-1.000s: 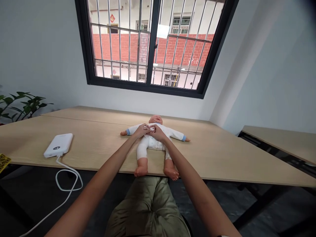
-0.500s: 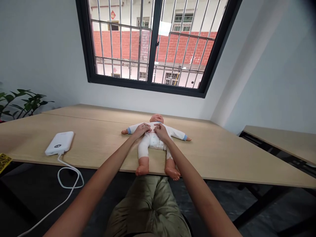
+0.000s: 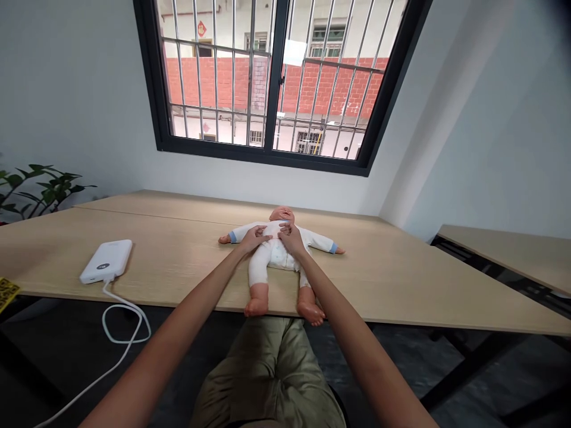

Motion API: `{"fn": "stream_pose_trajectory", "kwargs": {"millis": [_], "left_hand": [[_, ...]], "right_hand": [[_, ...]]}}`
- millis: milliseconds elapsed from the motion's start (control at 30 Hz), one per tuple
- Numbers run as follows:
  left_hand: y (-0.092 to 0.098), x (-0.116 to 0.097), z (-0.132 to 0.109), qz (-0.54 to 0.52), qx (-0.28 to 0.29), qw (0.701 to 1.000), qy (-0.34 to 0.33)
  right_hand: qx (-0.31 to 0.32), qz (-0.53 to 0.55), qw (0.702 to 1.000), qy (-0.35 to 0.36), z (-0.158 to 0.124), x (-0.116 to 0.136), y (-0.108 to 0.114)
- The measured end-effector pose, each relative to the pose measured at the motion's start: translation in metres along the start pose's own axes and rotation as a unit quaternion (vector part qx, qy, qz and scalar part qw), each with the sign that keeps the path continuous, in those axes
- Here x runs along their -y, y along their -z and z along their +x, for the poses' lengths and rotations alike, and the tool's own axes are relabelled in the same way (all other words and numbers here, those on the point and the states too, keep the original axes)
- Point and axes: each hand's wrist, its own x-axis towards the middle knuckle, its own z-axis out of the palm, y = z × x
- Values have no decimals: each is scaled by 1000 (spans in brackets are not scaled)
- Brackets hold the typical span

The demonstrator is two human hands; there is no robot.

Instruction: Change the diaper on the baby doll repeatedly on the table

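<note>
A baby doll lies on its back on the table, with its head toward the window and its feet at the near edge. It wears a white top with blue cuffs and white bottoms. My left hand rests on one side of its belly, the thumb stretched inward and apart from the fingers. On the other side, my right hand touches the top, its fingers bent a little and parted from the thumb. Part of the clothing under both hands is hidden.
A white power bank lies on the left of the table, its white cable hanging off the front edge. A leafy plant is at far left. Another table stands at right, and a barred window is ahead.
The fingers of both hands have loosened and spread a little over the doll's top. The doll lies in the same place. The view has shifted slightly.
</note>
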Motion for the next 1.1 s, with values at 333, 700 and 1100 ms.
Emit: {"fn": "stream_pose_trajectory", "kwargs": {"millis": [333,700,1100], "left_hand": [[-2,-7,-3,19,45,998,27],[-3,0,0,92,-21,995,36],[-14,2,8,113,-95,984,104]], "right_hand": [[6,-22,999,22,1,0,2],[25,-10,999,20,3,-5,0],[-19,-31,999,0,3,-8,-2]]}}
